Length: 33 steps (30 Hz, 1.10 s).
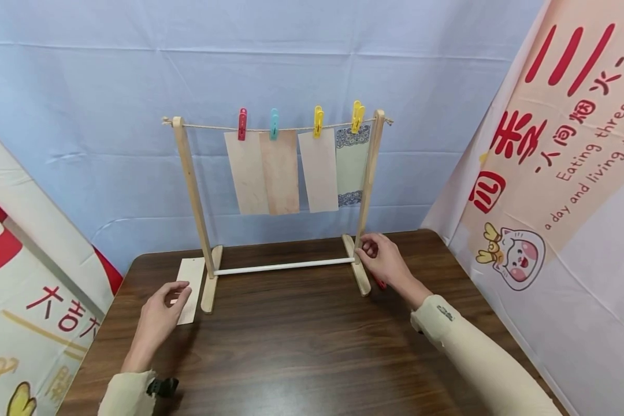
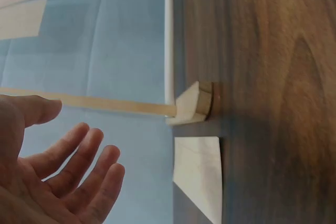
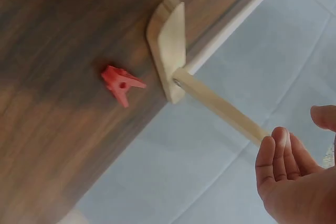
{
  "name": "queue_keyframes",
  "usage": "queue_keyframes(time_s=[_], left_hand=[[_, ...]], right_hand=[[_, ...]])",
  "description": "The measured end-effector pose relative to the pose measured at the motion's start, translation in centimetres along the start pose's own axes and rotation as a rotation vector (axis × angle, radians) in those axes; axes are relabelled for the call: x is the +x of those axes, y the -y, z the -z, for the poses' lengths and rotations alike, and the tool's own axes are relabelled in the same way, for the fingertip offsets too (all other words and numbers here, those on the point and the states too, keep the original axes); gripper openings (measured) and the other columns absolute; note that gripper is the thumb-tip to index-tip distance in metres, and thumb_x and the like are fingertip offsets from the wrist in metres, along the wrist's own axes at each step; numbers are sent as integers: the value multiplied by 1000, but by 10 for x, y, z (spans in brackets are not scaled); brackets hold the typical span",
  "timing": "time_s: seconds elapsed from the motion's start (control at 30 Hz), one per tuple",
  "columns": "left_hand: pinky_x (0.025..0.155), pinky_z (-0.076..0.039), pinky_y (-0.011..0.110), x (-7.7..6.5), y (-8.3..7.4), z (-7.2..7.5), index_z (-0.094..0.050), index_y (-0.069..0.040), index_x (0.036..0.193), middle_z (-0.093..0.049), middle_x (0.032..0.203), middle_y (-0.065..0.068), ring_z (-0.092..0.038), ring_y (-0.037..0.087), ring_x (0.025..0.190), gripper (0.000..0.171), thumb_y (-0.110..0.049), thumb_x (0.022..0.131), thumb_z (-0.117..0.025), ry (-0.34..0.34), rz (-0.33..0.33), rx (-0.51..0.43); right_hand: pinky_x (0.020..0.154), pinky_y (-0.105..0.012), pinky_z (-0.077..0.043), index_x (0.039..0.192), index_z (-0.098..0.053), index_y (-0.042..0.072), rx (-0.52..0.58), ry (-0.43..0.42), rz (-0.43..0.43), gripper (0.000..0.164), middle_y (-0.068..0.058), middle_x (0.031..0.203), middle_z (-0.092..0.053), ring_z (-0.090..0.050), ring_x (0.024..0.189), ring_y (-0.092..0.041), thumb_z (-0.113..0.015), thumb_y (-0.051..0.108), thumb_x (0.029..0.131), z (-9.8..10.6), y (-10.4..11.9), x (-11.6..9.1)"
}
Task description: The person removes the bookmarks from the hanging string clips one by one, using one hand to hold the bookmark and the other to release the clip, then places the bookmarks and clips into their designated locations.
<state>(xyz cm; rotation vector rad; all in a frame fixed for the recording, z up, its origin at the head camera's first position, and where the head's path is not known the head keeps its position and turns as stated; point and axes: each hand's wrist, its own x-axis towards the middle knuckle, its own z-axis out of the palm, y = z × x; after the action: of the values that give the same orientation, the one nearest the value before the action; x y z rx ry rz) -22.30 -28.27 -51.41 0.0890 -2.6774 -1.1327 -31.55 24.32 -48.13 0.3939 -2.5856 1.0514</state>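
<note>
My left hand [image 1: 158,318] hovers by a pale paper card [image 1: 191,273] left of a wooden rack, fingers loosely bent and holding nothing. In the left wrist view, that hand's fingers [image 2: 73,163] are spread apart from the card on the table. Beside the rack's right post [image 1: 371,173] is my right hand [image 1: 387,263], relaxed and without anything in it. Below it a red clothespin [image 3: 122,83] lies on the table, mostly hidden in the head view. Several cards hang from the rack's string, held by a red clip [image 1: 242,124], a blue clip [image 1: 274,124] and two yellow clips [image 1: 318,121].
The rack has wooden feet [image 1: 361,277] joined by a white rod [image 1: 286,267]. It stands near the back of a dark wooden table [image 1: 291,346]. A pale blue cloth [image 1: 109,86] hangs behind, with printed banners [image 1: 561,144] at both sides.
</note>
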Motion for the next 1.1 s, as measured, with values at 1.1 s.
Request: queue_keyframes(time_s=[1.1], left_hand=[[102,-55,53,21,-41,-14,-65,-3,141,-71,131,18,-67,35,123,43,-33,111,-64,21,-106,-112]], right_hand=[[80,-41,-55,127,-71,3,27,13,99,30,-16,105,-68,-64,89,-23,-79,16,100,8,46,23]])
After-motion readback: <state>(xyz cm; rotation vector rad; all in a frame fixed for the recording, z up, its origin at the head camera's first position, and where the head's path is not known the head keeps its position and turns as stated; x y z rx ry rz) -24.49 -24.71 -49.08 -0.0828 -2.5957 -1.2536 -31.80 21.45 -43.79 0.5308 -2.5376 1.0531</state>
